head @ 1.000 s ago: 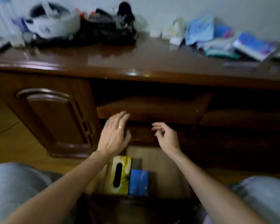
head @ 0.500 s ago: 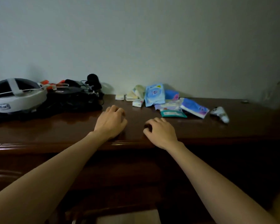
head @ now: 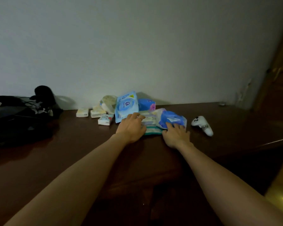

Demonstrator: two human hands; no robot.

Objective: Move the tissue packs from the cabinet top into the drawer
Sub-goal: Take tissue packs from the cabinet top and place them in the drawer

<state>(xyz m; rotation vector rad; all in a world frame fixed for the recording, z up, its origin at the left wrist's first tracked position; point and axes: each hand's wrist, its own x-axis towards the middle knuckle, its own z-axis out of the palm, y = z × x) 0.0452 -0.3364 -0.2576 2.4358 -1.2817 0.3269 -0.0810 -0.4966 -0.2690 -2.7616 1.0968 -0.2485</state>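
Several tissue packs lie in a heap at the back of the dark wooden cabinet top (head: 88,152). My left hand (head: 131,127) curls its fingers over a pale flat pack (head: 148,118), with a teal pack (head: 153,131) just under it. My right hand (head: 176,135) grips the near end of a blue pack (head: 171,119), which looks bunched up. A big light-blue wipes pack (head: 127,105) leans behind my left hand. Small white packs (head: 104,121) sit further left. The drawer is out of view.
A white game controller (head: 202,124) lies right of the heap. A black bag with cables (head: 15,121) fills the left end of the top. The grey wall stands right behind the packs. The cabinet's right edge (head: 276,141) drops to a yellowish floor.
My view rose from the open drawer to the cabinet top. Both hands moved from the front edge back and right onto the packs, and the blue pack has been bunched up.
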